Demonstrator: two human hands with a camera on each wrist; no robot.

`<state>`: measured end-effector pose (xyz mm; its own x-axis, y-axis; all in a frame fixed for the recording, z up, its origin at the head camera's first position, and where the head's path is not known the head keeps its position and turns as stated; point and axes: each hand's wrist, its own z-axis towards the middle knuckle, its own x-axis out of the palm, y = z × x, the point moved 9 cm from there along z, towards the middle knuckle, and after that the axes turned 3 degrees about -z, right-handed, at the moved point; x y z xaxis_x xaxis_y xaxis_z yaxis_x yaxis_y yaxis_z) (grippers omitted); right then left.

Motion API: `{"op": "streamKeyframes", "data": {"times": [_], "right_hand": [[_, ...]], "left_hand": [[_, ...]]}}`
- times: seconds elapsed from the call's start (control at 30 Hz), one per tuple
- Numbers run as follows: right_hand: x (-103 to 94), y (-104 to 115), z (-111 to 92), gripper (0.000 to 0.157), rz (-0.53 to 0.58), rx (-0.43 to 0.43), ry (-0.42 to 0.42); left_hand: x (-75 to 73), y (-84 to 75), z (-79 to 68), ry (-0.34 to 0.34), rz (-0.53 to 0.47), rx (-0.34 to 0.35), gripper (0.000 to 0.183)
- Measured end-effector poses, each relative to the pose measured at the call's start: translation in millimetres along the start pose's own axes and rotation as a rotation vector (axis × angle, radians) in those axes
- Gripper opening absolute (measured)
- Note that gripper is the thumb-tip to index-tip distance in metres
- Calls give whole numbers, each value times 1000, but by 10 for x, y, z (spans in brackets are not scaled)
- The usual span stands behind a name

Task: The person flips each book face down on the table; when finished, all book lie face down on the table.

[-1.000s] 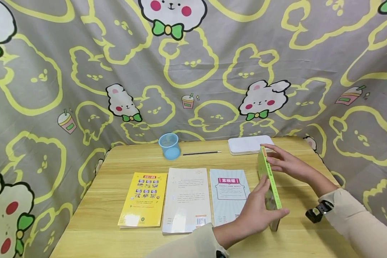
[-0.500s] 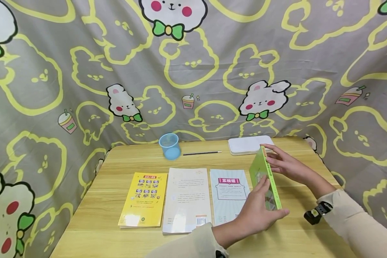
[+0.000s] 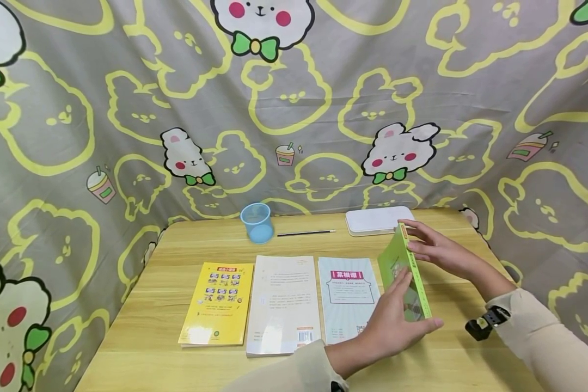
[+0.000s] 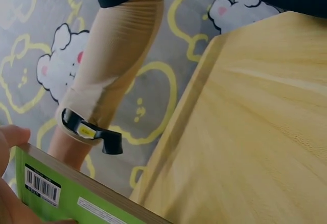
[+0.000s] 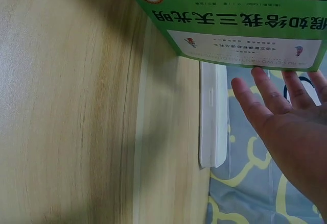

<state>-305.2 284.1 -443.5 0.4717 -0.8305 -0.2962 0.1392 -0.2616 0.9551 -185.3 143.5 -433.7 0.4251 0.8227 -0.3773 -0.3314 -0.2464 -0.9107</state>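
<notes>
A green book (image 3: 393,261) stands on edge above the right part of the table, its spine facing up. My left hand (image 3: 386,324) grips its near end, fingers on the left cover and thumb across the spine edge. In the left wrist view, the back cover with a barcode (image 4: 43,185) shows beside that hand. My right hand (image 3: 438,253) is at the far end; the right wrist view has its extended fingers (image 5: 268,94) touching the edge of the front cover (image 5: 240,20). Whether the book's lower edge touches the table is hidden.
Left of the hands lie a yellow book (image 3: 218,305), a cream book (image 3: 284,302) and a pale blue book (image 3: 348,294) in a row. Behind them are a blue mesh cup (image 3: 259,228), a pencil (image 3: 306,233) and a white case (image 3: 377,220). A patterned curtain (image 3: 323,109) surrounds the table.
The green book has swung so that more of its left cover shows, its lower part moving left. Both hands keep their places on it, shifting only slightly right.
</notes>
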Motion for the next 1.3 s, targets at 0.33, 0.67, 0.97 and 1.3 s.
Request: {"op": "streamKeyframes", "data": {"times": [0.33, 0.67, 0.97, 1.3], "right_hand": [[-71, -24, -30, 67, -48, 15, -37], [-100, -44, -50, 66, -44, 10, -40], [-130, -83, -83, 66, -70, 38, -47], [-185, -119, -128, 67, -69, 61, -56]], "left_hand": [[36, 103, 13, 2, -101, -7, 88], [106, 256, -6, 49, -90, -50, 100], [177, 400, -19, 74, 9, -28, 103], [242, 454, -11, 118, 143, -55, 99]]}}
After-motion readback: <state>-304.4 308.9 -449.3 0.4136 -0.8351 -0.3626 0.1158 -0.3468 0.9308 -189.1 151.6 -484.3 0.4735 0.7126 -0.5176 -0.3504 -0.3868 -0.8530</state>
